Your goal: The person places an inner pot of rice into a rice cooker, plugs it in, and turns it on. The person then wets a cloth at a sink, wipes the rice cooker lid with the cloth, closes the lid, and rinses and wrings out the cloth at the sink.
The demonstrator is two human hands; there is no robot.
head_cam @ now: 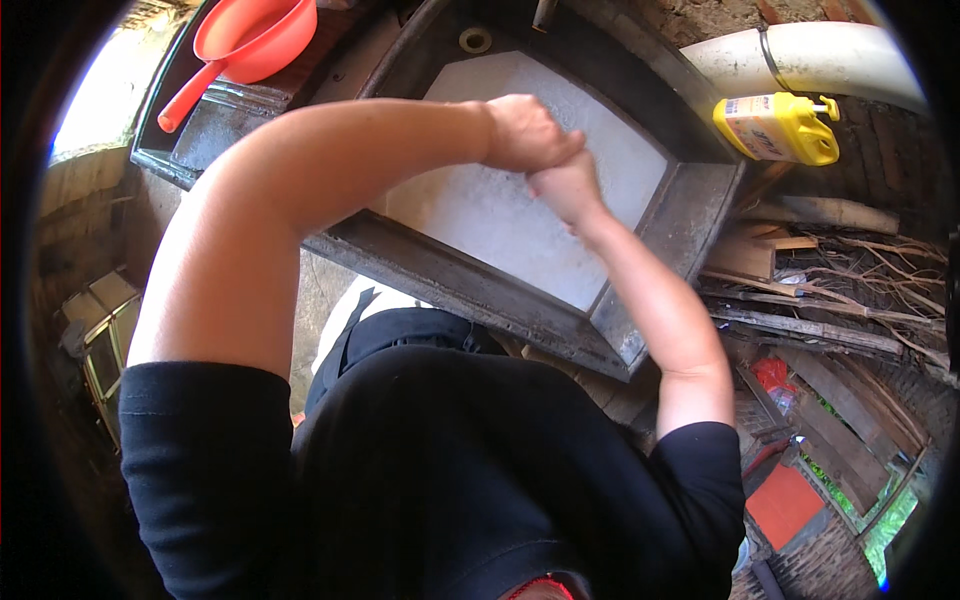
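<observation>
Over a dark stone or concrete sink (465,281), my two hands are pressed together with their fingers bent. My left hand (523,133) reaches in from the left, and its fingers meet my right hand (566,184). Whether anything small lies between them is hidden. The sink's pale bottom (480,232) spreads below the hands and looks wet. Beyond them, the end of a tap or pipe (545,13) juts over the sink's far side. A round brass-coloured ring (475,40) lies near the far left corner.
A red plastic dipper (259,71) rests at the upper left above a wet dark slab (217,135). By the sink's right rim is a yellow pump bottle (780,129) bearing writing, below a thick white pipe (817,56). Sticks and boards (832,307) are piled at the right.
</observation>
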